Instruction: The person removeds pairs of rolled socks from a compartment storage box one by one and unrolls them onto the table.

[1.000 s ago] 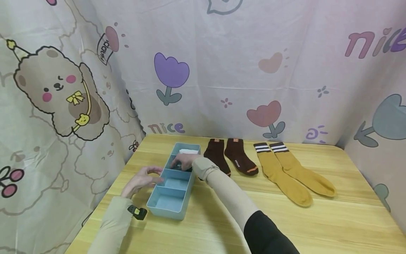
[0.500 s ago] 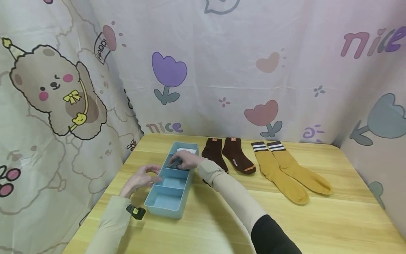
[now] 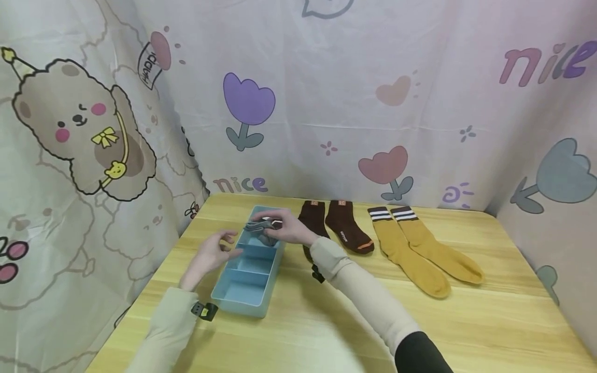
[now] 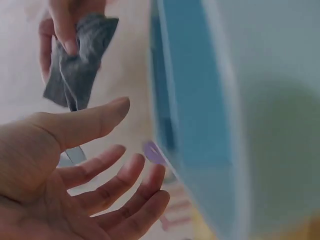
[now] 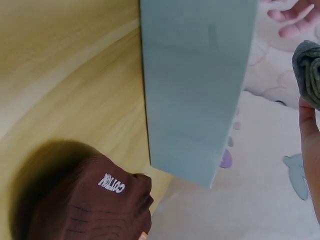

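The right hand (image 3: pixel 288 231) pinches a rolled grey fabric sock bundle (image 3: pixel 261 229) between thumb and curled fingers, holding it just above the far compartments of the long light-blue plastic divided organiser box (image 3: pixel 242 300). At the bundle's eight o'clock, the left hand (image 3: pixel 210 255) hovers beside the box's left wall with fingers spread and loosely bent, gripping nothing. At the box's three o'clock lie a pair of dark brown cotton socks (image 3: pixel 347 231) and, farther out, a pair of mustard-yellow striped-cuff socks (image 3: pixel 422 254) on the pale wooden table (image 3: pixel 466 326).
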`<state>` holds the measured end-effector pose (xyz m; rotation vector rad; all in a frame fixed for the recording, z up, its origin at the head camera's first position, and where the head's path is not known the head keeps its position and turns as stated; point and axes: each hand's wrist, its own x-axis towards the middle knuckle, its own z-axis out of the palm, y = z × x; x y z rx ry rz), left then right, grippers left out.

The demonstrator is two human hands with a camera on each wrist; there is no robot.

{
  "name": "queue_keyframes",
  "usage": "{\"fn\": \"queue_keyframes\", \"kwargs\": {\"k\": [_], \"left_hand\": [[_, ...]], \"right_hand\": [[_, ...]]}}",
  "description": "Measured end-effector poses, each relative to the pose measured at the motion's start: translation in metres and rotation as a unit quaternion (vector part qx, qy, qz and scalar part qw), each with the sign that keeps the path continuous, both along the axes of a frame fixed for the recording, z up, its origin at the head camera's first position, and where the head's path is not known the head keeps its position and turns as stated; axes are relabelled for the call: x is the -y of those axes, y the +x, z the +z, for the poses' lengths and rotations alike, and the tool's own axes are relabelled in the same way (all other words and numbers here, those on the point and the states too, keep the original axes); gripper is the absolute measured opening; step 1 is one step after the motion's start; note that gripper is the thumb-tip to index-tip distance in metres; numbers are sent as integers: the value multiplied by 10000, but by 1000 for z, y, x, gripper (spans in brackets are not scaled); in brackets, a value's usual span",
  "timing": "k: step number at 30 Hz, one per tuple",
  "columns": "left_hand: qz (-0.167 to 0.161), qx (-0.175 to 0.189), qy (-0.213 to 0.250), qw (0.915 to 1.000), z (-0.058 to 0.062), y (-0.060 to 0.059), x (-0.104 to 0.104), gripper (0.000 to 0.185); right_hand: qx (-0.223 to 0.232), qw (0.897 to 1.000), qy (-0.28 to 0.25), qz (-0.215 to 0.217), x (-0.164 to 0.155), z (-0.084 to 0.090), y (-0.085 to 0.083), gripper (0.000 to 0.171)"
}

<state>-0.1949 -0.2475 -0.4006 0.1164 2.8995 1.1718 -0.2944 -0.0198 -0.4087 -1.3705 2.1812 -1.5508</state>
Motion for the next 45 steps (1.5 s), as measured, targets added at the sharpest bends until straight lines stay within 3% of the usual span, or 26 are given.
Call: {"fn": "queue_keyframes", "kwargs": {"k": [5,13,20,24,28,32,37,45], "left_hand": [[-14,-518,242,9984,8,7,-28,52],[-143,-1165,563,9915,7,18,-69,32],[-174,-1665,991,9809,1,27,-109,35],[-563,-2103,762,9730,-9,34,-132,37],[-996,-2464,151,9639,-21,40,-153,38],[-1375,-2356,-223,9618,-32,41,-169,33],[-1682,-1988,-187,9653,-45,39,-187,22],[-1894,-1428,-206,9712,-65,31,-201,15]], "right_hand": [[231,9987,-438,-101,-21,1,16,38],[714,9942,-795,-99,-59,-1,40,31],[818,9955,-448,-142,-103,-6,60,29],[883,9958,-84,-216,-127,-14,68,27],[1028,9946,142,-72,-149,-27,75,26],[1297,9911,271,109,-170,-40,81,28],[1482,9877,500,70,-194,-51,87,33],[1074,9877,1103,-281,-212,-62,90,21]]}}
